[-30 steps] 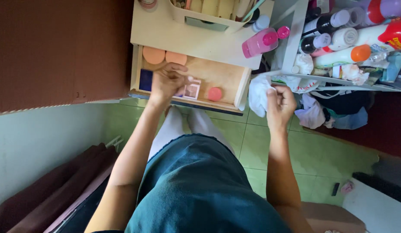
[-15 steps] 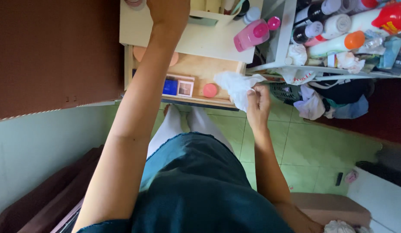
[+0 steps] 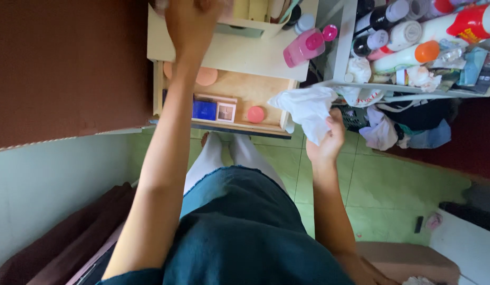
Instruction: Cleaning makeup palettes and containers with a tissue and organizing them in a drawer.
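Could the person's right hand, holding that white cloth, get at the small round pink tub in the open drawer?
Probably yes. The right hand grips the white cloth just beside the open drawer, and nothing covers the pink tub near that end. The cloth would hamper a grip.

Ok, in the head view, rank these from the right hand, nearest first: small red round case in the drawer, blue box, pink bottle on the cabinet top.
From the right hand:
1. Small red round case, in the drawer's right end, to the hand's left.
2. Pink bottle, on the cabinet top, above the hand in the picture.
3. Blue box, mid-drawer, farther left.
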